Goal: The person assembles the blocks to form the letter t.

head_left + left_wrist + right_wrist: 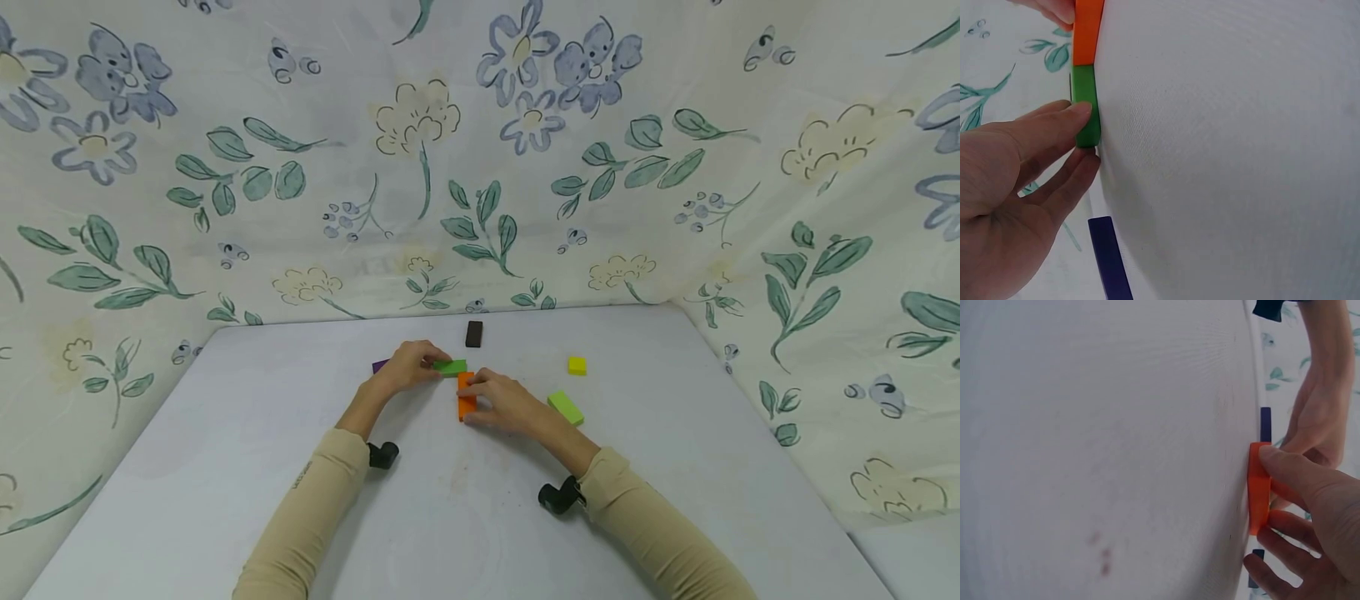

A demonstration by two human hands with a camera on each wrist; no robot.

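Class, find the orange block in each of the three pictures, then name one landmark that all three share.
Head: the orange block is below the picture's centre.
Left wrist: orange block at the top edge, left of centre, cut off by the frame.
Right wrist: orange block right of centre, slightly below mid-height.
Shared landmark: the purple block.

Both beige-sleeved arms (309,508) are stretched forward, kinda angled inward. Bare left hand (408,365) is held in a pinch, and bare right hand (508,404) is bent into one too.
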